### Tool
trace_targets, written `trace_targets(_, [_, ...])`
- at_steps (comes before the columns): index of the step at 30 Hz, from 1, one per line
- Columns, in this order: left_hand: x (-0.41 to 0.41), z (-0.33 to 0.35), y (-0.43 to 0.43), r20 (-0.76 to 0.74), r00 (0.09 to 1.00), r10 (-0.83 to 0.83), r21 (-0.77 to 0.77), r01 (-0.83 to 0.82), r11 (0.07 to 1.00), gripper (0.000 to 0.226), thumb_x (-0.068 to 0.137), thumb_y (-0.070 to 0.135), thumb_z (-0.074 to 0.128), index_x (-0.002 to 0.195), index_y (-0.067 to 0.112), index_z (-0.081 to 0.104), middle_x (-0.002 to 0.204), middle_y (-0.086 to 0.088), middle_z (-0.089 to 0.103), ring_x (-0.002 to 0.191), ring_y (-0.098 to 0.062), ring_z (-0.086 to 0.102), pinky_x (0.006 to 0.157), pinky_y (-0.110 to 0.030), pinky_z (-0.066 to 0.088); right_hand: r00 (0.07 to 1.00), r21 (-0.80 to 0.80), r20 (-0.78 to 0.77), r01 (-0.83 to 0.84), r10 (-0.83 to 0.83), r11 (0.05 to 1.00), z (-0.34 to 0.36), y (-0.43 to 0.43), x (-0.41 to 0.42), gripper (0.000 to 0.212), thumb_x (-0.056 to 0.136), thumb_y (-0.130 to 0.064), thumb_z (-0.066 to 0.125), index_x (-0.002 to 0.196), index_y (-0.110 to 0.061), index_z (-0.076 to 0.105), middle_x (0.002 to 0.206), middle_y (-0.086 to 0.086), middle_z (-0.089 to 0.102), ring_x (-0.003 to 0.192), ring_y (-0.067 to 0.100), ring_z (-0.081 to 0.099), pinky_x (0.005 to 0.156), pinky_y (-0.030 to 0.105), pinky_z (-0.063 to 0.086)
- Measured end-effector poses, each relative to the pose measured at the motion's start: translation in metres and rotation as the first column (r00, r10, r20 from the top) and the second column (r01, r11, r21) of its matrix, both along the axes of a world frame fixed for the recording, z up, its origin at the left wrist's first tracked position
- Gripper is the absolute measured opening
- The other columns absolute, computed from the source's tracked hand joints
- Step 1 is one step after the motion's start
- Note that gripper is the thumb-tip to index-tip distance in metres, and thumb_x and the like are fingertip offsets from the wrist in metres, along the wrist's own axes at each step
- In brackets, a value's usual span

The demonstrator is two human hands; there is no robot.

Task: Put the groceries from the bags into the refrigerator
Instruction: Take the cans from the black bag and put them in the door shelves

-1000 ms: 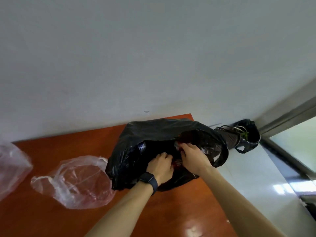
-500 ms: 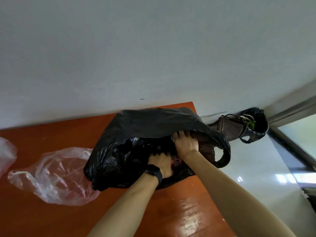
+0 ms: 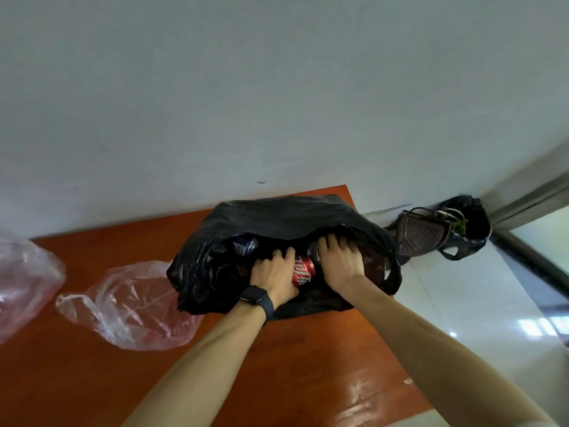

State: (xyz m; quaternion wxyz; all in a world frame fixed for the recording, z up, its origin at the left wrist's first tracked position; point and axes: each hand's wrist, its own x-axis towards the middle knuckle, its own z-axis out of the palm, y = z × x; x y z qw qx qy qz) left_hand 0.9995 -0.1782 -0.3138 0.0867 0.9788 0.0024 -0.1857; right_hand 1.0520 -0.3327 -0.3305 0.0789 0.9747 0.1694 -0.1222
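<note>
The red can (image 3: pixel 303 270) lies on its side in the mouth of the black bag (image 3: pixel 277 217), which sits on the orange-brown table (image 3: pixel 277 365) against the wall. The left hand (image 3: pixel 274 277), with a dark watch (image 3: pixel 257 298) on its wrist, has its fingers curled round the can's left side. The right hand (image 3: pixel 338 261) presses in from the other side, its fingers bent down into the bag's folds. I cannot tell whether they hold the plastic or something under it.

This looks like the unpacking step, with the can about to come out. The next move calls for a firm hold on the can, then a lift clear of the slack plastic lip sagging above it. A blue can (image 3: pixel 244 243) waits deeper in the bag, so more remains.

2 clear bags lie further left on the table, 1 beside the black bag (image 3: pixel 132 303) and 1 at the edge (image 3: pixel 24 278). On the floor to the right sit a dark slatted object (image 3: pixel 423 235) and another black bag (image 3: pixel 468 217). No refrigerator is in sight.
</note>
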Motion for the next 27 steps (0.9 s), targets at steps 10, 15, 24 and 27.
trace_targets(10, [-0.029, 0.048, 0.021, 0.239, 0.971, -0.02, -0.127, 0.052, 0.991, 0.065, 0.076, 0.045, 0.073, 0.126, 0.02, 0.039, 0.119, -0.004, 0.062, 0.103, -0.029, 0.063, 0.084, -0.041, 0.049, 0.976, 0.612, -0.013, 0.178, -0.216, 0.77, 0.06, -0.029, -0.049, 0.073, 0.081, -0.041, 0.077, 0.14, -0.018, 0.041, 0.14, 0.005, 0.054, 0.129, 0.026, 0.051, 0.107, 0.042, 0.044])
trace_targets(15, [-0.04, 0.076, 0.029, 0.316, 0.948, -0.021, -0.209, 0.091, 0.974, 0.062, 0.078, 0.051, 0.07, 0.125, 0.024, 0.04, 0.119, 0.0, 0.06, 0.102, -0.024, 0.061, 0.082, -0.039, 0.049, 0.933, 0.786, -0.109, 0.293, -0.344, 0.544, 0.091, -0.035, -0.087, 0.077, 0.081, -0.042, 0.08, 0.142, -0.024, 0.038, 0.14, -0.003, 0.051, 0.127, 0.017, 0.051, 0.1, 0.029, 0.042])
trace_targets(24, [-0.071, 0.114, 0.019, 0.299, 0.953, -0.053, -0.509, 0.206, 0.836, 0.076, 0.072, 0.054, 0.078, 0.136, 0.037, 0.04, 0.129, 0.008, 0.056, 0.112, -0.014, 0.058, 0.092, -0.036, 0.053, 0.803, 0.901, -0.201, 0.376, -0.561, 0.215, 0.121, -0.04, -0.188, 0.078, 0.075, -0.04, 0.085, 0.139, -0.025, 0.044, 0.128, -0.01, 0.059, 0.117, 0.008, 0.056, 0.099, 0.031, 0.05])
trace_targets(27, [-0.084, 0.119, 0.0, 0.249, 0.963, -0.103, -0.615, 0.239, 0.752, 0.079, 0.071, 0.052, 0.081, 0.138, 0.038, 0.043, 0.13, 0.009, 0.055, 0.111, -0.011, 0.057, 0.088, -0.026, 0.052, 0.74, 0.922, -0.299, 0.387, -0.602, 0.017, 0.128, -0.051, -0.23, 0.073, 0.076, -0.039, 0.084, 0.138, -0.025, 0.046, 0.127, -0.009, 0.061, 0.115, 0.012, 0.06, 0.097, 0.036, 0.054])
